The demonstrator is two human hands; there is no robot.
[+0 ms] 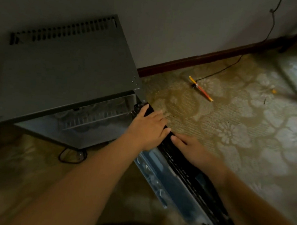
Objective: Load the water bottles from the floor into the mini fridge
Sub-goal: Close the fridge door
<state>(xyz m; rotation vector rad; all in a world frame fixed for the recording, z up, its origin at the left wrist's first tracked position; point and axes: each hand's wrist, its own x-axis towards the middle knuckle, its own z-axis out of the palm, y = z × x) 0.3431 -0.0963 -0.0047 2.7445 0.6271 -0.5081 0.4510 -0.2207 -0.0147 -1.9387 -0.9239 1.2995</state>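
**Both hands on the top edge of the open fridge door**

The mini fridge (66,70) stands on the floor with its back against the wall, its slotted vent along the rear of the top. Its door (196,187) is swung out toward me, and the black top edge runs from the hinge corner down to the lower right. My left hand (148,127) grips that edge near the hinge, fingers curled over the far side. My right hand (189,149) lies on the edge just beside it, thumb stretched along the top. Its fingers drop behind the door, so I cannot tell whether they clasp it.

On the door's inner face a bluish rack (149,171) holds round, clear shapes, too blurred to name. Inside the cabinet a wire shelf (92,117) shows.

To the right of the door the floral carpet (233,132) lies open up to the dark baseboard (195,60). A pencil (200,88) lies there, and a black cable (222,68) trails from the grey wall (171,23).
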